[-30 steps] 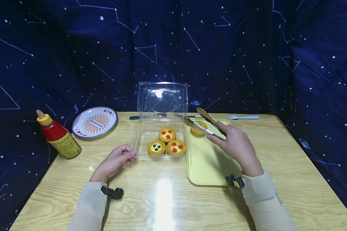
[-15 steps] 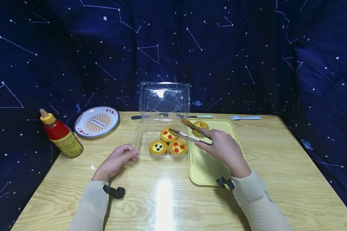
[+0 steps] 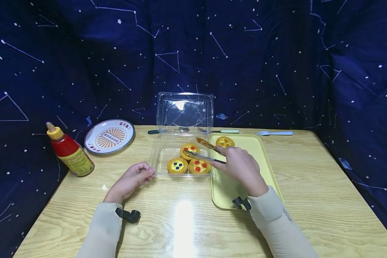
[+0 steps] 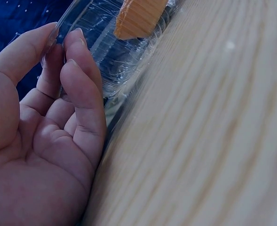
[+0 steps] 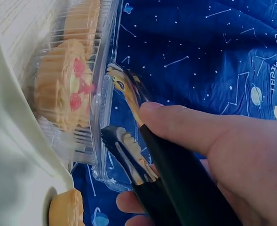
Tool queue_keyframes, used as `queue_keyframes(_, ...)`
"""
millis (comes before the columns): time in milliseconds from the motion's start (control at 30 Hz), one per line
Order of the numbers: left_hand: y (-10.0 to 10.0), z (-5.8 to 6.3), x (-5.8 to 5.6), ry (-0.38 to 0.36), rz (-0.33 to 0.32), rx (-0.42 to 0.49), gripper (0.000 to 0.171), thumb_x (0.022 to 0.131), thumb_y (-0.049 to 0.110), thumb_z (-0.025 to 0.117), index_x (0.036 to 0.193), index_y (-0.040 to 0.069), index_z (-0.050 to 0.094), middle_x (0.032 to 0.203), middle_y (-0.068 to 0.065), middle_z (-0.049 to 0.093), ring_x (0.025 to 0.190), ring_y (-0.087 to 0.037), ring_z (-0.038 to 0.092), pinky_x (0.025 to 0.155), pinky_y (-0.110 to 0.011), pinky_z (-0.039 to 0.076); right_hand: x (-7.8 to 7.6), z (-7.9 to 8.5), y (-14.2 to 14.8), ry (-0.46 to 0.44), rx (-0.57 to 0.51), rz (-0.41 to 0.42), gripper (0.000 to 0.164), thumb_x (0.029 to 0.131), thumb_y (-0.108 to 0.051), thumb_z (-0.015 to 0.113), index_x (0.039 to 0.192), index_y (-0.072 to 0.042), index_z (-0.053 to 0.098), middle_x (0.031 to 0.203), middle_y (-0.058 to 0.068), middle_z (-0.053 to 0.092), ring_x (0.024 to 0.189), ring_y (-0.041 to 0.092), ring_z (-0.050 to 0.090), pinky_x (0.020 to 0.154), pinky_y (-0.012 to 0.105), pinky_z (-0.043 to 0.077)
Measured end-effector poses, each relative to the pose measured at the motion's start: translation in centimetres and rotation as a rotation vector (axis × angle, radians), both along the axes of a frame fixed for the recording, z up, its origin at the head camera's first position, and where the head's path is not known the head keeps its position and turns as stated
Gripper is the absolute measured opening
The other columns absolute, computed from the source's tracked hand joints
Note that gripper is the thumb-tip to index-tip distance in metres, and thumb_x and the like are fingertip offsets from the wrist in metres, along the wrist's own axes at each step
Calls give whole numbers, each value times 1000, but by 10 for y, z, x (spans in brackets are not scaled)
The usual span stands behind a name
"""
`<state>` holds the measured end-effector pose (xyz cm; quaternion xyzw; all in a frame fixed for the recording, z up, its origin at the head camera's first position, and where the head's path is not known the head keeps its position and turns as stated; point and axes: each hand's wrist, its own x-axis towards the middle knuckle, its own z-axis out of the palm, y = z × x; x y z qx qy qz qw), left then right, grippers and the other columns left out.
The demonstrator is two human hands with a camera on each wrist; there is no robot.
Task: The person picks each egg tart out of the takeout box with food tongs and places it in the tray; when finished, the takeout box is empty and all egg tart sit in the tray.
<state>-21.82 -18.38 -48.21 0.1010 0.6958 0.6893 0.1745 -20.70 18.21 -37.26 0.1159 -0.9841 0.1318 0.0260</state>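
Observation:
My left hand (image 3: 130,181) pinches the front left corner of a clear plastic clamshell box (image 3: 159,150), its lid raised at the back. Inside sit a tart with blue dots (image 3: 177,166), a front tart with red dots (image 3: 199,167) and a back tart with red dots (image 3: 189,146). Food tongs (image 3: 202,156) are gripped by their black handles in my right hand (image 3: 240,166). Their spread tips are over the box, overlapping the back tart in the head view. In the right wrist view nothing shows between the tips. A fourth-style plain yellow tart (image 3: 225,142) lies on the yellow tray (image 3: 227,190).
A red sauce bottle (image 3: 71,152) with a yellow cap stands at the far left beside a patterned plate (image 3: 109,137). Dark-handled (image 3: 153,132) and green-handled (image 3: 229,131) utensils lie behind the box. A light blue fork (image 3: 275,133) lies at the back right of the wooden table (image 3: 316,186).
My right hand has carried the tongs left and down, from above the tray to over the box. The left hand keeps its hold on the corner. The view has shifted slightly.

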Motion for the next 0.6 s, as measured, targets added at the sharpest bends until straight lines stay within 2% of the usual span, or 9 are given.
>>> queue_keyframes(133, 0, -2, -1, 14, -5, 9, 16, 101, 18, 59, 90, 7, 54, 94, -6, 58, 87, -19, 57, 73, -29, 46, -2, -1, -5, -31, 7, -1, 65, 84, -55, 72, 137, -19, 60, 121, 15, 66, 51, 19, 45, 41, 35, 34)
queue_keyframes(267, -1, -2, -2, 14, -3, 14, 15, 101, 18, 59, 89, 9, 55, 93, -4, 58, 86, -17, 57, 72, -28, 46, -5, -3, -9, -45, 30, -10, 65, 84, -55, 73, 136, -18, 61, 117, 15, 67, 48, 18, 43, 40, 34, 35)
queue_keyframes(433, -1, 0, 0, 0, 1, 18, 15, 100, 18, 59, 89, 9, 54, 94, -5, 58, 86, -18, 57, 73, -28, 46, -8, -7, -10, -36, 53, 11, 66, 83, -55, 73, 135, -16, 62, 119, 16, 66, 54, 22, 51, 42, 35, 37)
queue_keyframes(600, 1, 1, 0, -13, 1, 19, 15, 101, 18, 59, 90, 8, 54, 94, -6, 58, 87, -18, 57, 73, -28, 47, -11, -8, -15, -63, 64, 17, 65, 84, -54, 73, 135, -16, 62, 118, 16, 67, 52, 23, 52, 43, 36, 39)
